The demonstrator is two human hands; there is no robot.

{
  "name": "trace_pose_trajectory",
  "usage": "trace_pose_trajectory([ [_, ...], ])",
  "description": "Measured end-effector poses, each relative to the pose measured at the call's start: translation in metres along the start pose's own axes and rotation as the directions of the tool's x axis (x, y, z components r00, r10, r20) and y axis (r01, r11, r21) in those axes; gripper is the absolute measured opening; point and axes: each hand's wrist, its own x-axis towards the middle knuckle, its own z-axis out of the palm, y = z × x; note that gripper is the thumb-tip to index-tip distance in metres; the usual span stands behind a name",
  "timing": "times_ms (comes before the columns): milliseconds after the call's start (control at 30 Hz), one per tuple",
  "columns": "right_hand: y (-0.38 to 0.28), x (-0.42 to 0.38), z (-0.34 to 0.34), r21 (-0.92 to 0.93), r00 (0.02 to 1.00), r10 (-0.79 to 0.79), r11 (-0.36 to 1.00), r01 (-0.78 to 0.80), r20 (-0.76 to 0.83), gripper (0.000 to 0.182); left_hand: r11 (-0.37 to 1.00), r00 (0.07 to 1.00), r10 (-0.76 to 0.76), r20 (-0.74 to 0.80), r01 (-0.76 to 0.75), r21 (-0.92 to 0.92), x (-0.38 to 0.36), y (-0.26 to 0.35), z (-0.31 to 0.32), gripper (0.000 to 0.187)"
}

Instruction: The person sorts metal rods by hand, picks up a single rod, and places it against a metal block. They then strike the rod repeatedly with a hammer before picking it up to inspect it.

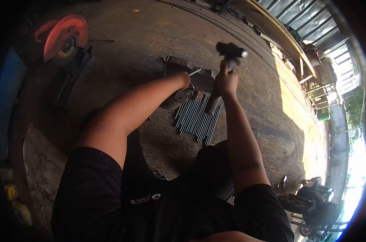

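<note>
My right hand (pixel 226 82) is wrapped round the wooden handle of a hammer (pixel 212 105). Its dark, heavy head is raised above the fist and slightly blurred. My left hand (pixel 184 80) is closed on a metal rod (pixel 195 71), whose pale end sticks out past the fingers; most of those fingers are hidden from me. Under and behind this hand sits a dark steel block (pixel 178 63) with angled plates, low on the ground. Close below both hands, several metal rods (pixel 197 121) lie side by side in a row.
A cut-off saw with a red guard (pixel 76 30) stands at the upper left. Cables (pixel 215 24) run along the ground at the far side. At the lower right is a parked motorcycle (pixel 316 201). My knees flank the row of rods.
</note>
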Motion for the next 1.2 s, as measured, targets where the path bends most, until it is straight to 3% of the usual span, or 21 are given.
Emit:
trace_pose_trajectory([
  [33, 0.034, 0.007, 0.020, -0.230, 0.952, 0.127, 0.971, -0.062, 0.279, 0.073, 0.967, 0.987, 0.103, 0.125, -0.129, 0.221, 0.005, 0.002, -0.002, 0.029],
  [100, 0.019, -0.013, 0.018, -0.173, 0.852, 0.322, 0.946, -0.273, 0.412, 0.074, 0.992, 0.998, 0.061, 0.011, -0.062, 0.114, -0.003, 0.003, 0.003, 0.027],
  [133, 0.011, -0.022, 0.018, -0.138, 0.894, 0.262, 0.964, -0.227, 0.362, 0.074, 1.000, 0.994, -0.011, -0.104, 0.011, -0.006, -0.009, -0.003, 0.000, 0.025],
  [167, 0.004, -0.017, 0.018, -0.071, 0.861, 0.314, 0.947, -0.312, 0.400, 0.074, 0.995, 0.990, -0.095, -0.101, 0.091, -0.043, -0.040, 0.010, -0.026, 0.027],
  [233, 0.007, -0.023, 0.011, -0.022, 0.804, 0.398, 0.901, -0.434, 0.442, 0.075, 0.999, 0.999, -0.045, -0.029, 0.045, 0.019, -0.028, 0.010, -0.010, 0.028],
  [300, 0.001, -0.006, 0.005, 0.021, 0.950, 0.224, 0.972, -0.234, 0.219, 0.068, 0.996, 1.000, -0.005, 0.001, 0.005, 0.087, -0.005, 0.000, -0.004, 0.029],
  [367, -0.013, 0.012, -0.010, 0.189, 0.986, 0.121, 0.972, -0.142, 0.117, 0.065, 0.998, 0.994, 0.022, -0.103, -0.016, 0.060, 0.005, -0.008, 0.017, 0.029],
  [467, -0.070, 0.010, -0.046, 0.590, 1.000, -0.001, 0.807, -0.018, 0.031, 0.049, 1.000, 0.999, -0.013, -0.049, 0.014, 0.013, -0.020, 0.000, -0.007, 0.030],
  [533, -0.071, 0.011, -0.041, 0.617, 0.998, -0.027, 0.785, 0.058, -0.060, 0.050, 0.999, 0.998, -0.030, -0.058, 0.028, -0.030, -0.031, 0.003, -0.015, 0.031],
  [567, -0.057, 0.011, -0.028, 0.618, 0.998, -0.027, 0.784, 0.057, -0.059, 0.050, 0.997, 0.996, -0.046, -0.072, 0.041, -0.072, -0.036, 0.005, -0.019, 0.032],
  [633, -0.015, 0.005, 0.005, 0.197, 0.988, -0.101, 0.973, 0.123, -0.117, 0.051, 0.996, 0.997, -0.075, -0.001, 0.075, -0.052, -0.033, 0.006, -0.023, 0.031],
  [667, -0.020, -0.012, 0.004, -0.032, 0.993, 0.046, 0.999, -0.043, 0.108, 0.054, 0.994, 0.993, -0.105, 0.062, 0.107, -0.027, -0.031, 0.008, -0.025, 0.031],
  [700, 0.002, -0.014, 0.017, -0.248, 0.943, 0.142, 0.967, -0.066, 0.300, 0.059, 0.994, 0.993, -0.102, 0.057, 0.103, -0.023, -0.032, 0.009, -0.025, 0.031],
  [733, 0.010, -0.017, 0.017, -0.246, 0.946, 0.140, 0.967, -0.067, 0.292, 0.059, 0.990, 0.994, -0.108, 0.018, 0.109, -0.085, -0.034, 0.009, -0.023, 0.031],
  [800, 0.012, -0.017, 0.018, -0.067, 0.873, 0.361, 0.931, -0.359, 0.328, 0.067, 0.983, 0.991, -0.129, -0.037, 0.123, -0.134, -0.033, 0.004, -0.030, 0.031],
  [867, 0.011, -0.015, 0.011, -0.022, 0.846, 0.399, 0.908, -0.418, 0.353, 0.068, 0.982, 0.985, -0.170, -0.018, 0.168, -0.084, -0.035, 0.009, -0.023, 0.033],
  [933, 0.003, 0.000, -0.003, 0.032, 0.830, 0.424, 0.884, -0.466, 0.363, 0.069, 0.998, 0.997, -0.055, -0.047, 0.056, 0.025, -0.009, -0.004, -0.004, 0.030],
  [1000, -0.004, 0.011, -0.016, 0.146, 0.962, 0.220, 0.959, -0.244, 0.164, 0.062, 0.977, 0.986, 0.145, -0.076, -0.131, 0.170, -0.004, -0.010, 0.002, 0.023],
  [1067, -0.045, 0.010, -0.049, 0.398, 0.997, 0.050, 0.915, -0.066, 0.050, 0.054, 0.987, 0.994, 0.097, 0.047, -0.102, 0.126, -0.007, -0.007, -0.012, 0.027],
  [1133, -0.059, 0.013, -0.061, 0.425, 0.993, -0.062, 0.899, 0.101, -0.105, 0.050, 0.992, 0.981, 0.064, 0.181, -0.082, 0.092, -0.025, -0.001, -0.029, 0.030],
  [1200, -0.076, -0.004, -0.054, 0.538, 0.993, -0.031, 0.839, 0.087, -0.113, 0.040, 0.873, 0.963, -0.208, 0.171, 0.262, -0.412, -0.046, 0.006, -0.046, 0.040],
])
